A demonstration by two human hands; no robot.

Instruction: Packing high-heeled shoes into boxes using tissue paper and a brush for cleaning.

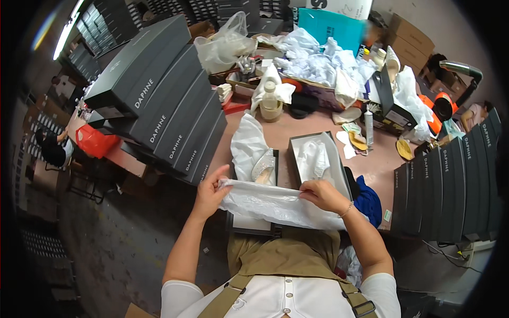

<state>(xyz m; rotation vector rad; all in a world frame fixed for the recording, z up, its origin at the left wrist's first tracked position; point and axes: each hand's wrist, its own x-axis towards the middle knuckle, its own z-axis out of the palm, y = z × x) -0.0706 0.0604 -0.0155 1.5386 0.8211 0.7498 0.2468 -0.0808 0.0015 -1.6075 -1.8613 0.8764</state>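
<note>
A sheet of white tissue paper (275,205) is stretched level between my hands, over the near part of an open shoe box. My left hand (209,195) pinches its left end between thumb and fingers. At the right, my right hand (323,195) grips the top edge. Just beyond the sheet, a sparkly pointed shoe (263,165) rests in the box beside crumpled tissue (247,142). To its right stands a second open shoe box (293,157) with white tissue-wrapped contents (318,159). The sheet hides the near parts of both boxes.
Dark shoe boxes (154,100) are stacked high at left, and more (450,185) at right. Behind lie a heap of crumpled paper (318,61), a bottle in a bowl (270,103) and a white tube (369,127). Blue cloth (368,201) sits near my right forearm.
</note>
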